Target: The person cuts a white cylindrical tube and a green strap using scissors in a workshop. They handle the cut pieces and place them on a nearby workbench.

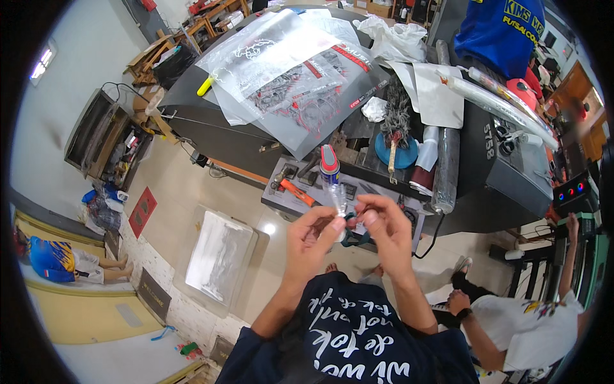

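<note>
In front of my chest, my left hand (313, 238) is closed in a pinch on a clear plastic piece (338, 200) that points up toward the machine. Close beside it, my right hand (389, 232) has its fingers pinched together at a dark green strip (358, 239). The strip hangs between the two hands; whether it is joined to the clear piece cannot be made out. Just beyond my fingertips stands a blue can with a red cap (329, 163). An orange-handled hammer (297, 192) lies on the grey tray to its left.
Printed plastic sheets (294, 70) cover the dark machine top. A blue round container (396, 151) with a dark brush, and several wrapped rolls (446, 173), lie to the right. A translucent bin (217, 259) sits on the floor at left. Another person (518, 326) is at the lower right.
</note>
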Available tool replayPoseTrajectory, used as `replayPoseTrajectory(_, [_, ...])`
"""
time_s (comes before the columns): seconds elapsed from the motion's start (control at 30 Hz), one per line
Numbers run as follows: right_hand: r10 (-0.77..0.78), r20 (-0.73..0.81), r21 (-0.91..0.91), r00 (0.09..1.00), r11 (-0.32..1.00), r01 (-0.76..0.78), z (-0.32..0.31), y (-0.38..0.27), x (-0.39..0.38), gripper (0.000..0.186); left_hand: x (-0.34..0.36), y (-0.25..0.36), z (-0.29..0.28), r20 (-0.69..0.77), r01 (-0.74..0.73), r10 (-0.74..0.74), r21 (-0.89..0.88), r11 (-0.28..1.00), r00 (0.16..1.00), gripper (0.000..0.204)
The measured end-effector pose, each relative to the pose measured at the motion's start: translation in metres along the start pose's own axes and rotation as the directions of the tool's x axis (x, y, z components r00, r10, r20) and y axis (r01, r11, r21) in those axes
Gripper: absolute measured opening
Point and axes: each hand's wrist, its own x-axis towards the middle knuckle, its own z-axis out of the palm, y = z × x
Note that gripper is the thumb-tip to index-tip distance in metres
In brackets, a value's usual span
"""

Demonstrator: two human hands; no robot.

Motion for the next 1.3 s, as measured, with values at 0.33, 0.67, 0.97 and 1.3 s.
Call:
replayPoseTrajectory(0.33, [-0.077, 0.169, -0.318, 0.983, 0.939, 0.128, 0.013, 0.006, -0.01, 0.019, 0.003, 0.002, -0.018, -0.033, 0.013, -0.012, 0.015, 1.0, 0.999, 0.014])
replayPoseTrajectory(0.67, [-0.084, 0.494, -0.578, 0.866, 0.712, 0.399, 0.019, -0.005, -0.033, 0.012, 0.004, -0.013, -0.04, -0.27, -0.096, 0.121, 0.105, 0.99, 0.955, 0.012])
replayPoseTrajectory(0.97, [-0.174, 0.217, -0.539, 0.96, 0.799, 0.267, -0.002, -0.004, -0.005, 0.013, -0.004, 0.006, -0.067, -0.168, 0.119, -0.117, 0.003, 0.993, 0.979, 0.012])
replayPoseTrajectory(1.3, [-0.012, 0.234, -0.278, 0.972, 0.957, 0.079, 0.031, 0.015, -0.009, 0.024, -0.018, -0.01, -0.059, -0.183, 0.17, -0.155, 0.07, 0.983, 0.971, 0.009])
